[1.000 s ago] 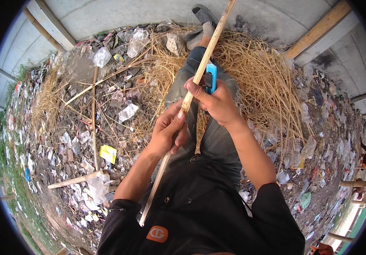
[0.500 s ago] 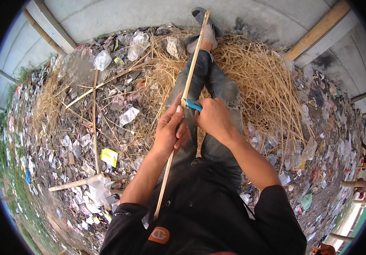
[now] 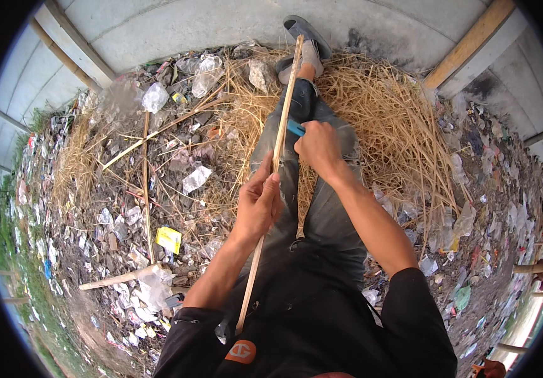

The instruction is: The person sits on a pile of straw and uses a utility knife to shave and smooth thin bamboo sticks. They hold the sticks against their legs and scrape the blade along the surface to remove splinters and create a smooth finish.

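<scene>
A long, thin bamboo strip [image 3: 288, 101] runs lengthwise over my legs, its far end near my sandalled foot and its near end against my dark shirt. My left hand [image 3: 259, 205] is closed around the strip at about its middle, thumb on top. Just right of the strip, my right hand [image 3: 320, 148] grips a blue utility knife [image 3: 295, 128]. The knife's tip lies close beside the strip; its blade is too small to make out. My fingers hide most of the knife's handle.
Pale shavings [image 3: 385, 120] are heaped around my legs. Litter and plastic scraps cover the ground, with a yellow packet [image 3: 168, 240] at left. A bamboo stick [image 3: 117, 277] and thin strips lie left of me. A grey panel wall [image 3: 233, 25] with slanted posts stands ahead.
The right hand with the knife has moved away from me, from beside my left fingers to farther along the strip. The left hand and strip have shifted slightly toward me.
</scene>
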Tool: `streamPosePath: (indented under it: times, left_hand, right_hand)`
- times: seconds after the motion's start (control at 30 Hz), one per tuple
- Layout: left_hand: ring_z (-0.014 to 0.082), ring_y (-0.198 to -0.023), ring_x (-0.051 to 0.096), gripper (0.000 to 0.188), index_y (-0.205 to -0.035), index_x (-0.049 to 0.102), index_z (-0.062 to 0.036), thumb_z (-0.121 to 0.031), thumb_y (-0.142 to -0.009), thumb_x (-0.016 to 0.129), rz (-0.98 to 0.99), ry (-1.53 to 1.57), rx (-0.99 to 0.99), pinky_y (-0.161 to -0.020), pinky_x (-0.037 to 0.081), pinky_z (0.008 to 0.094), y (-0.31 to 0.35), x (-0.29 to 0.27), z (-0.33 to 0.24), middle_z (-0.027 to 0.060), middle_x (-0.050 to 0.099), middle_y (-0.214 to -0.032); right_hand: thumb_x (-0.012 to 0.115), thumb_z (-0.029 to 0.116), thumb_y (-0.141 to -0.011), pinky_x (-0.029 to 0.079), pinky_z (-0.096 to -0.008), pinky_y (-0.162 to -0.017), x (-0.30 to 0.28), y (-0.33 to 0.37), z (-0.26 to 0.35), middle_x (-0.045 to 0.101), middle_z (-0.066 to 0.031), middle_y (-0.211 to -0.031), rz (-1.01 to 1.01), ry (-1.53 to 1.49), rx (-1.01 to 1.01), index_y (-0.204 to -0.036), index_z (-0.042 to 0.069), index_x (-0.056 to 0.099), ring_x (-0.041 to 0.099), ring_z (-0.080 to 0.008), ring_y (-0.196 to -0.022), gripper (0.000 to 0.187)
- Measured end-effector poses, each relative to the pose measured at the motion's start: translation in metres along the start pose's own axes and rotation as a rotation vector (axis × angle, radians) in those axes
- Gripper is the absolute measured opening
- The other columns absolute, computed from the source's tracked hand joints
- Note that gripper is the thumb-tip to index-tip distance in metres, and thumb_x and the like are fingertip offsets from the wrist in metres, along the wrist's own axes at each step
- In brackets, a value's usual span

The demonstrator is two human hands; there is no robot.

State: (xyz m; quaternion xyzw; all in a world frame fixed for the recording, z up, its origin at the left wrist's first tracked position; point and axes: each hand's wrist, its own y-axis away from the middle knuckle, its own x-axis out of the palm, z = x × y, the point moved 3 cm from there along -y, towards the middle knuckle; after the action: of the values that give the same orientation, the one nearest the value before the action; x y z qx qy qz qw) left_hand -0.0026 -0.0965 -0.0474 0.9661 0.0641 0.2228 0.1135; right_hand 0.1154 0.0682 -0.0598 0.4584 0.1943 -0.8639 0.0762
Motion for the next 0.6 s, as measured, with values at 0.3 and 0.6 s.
streamPosePath:
  times: [0.3, 0.6]
  left_hand:
    - [0.0041, -0.042, 0.039, 0.058, -0.160, 0.026, -0.0126, -0.023, -0.108, 0.049, 0.181, -0.184, -0.139, -0.038, 0.035, 0.0225, 0.040, 0.027, 0.008, -0.0041, 0.044, -0.058]
    - [0.0041, -0.043, 0.041, 0.061, -0.160, 0.025, -0.0105, -0.026, -0.107, 0.051, 0.434, -0.235, -0.258, -0.040, 0.038, 0.0213, 0.087, 0.018, 0.005, -0.0044, 0.044, -0.058]
  right_hand:
    - [0.072, 0.010, -0.080, 0.057, -0.0458, -0.074, -0.067, -0.064, -0.106, 0.071, -0.0253, -0.084, -0.054, 0.221, 0.389, -0.083, -0.008, 0.070, 0.071, -0.0404, -0.080, 0.018]
    - [0.070, 0.013, -0.078, 0.055, -0.0457, -0.071, -0.134, -0.084, -0.282, 0.070, -0.0276, -0.085, -0.200, 0.376, 0.599, -0.083, -0.010, 0.069, 0.070, -0.0407, -0.080, 0.023]
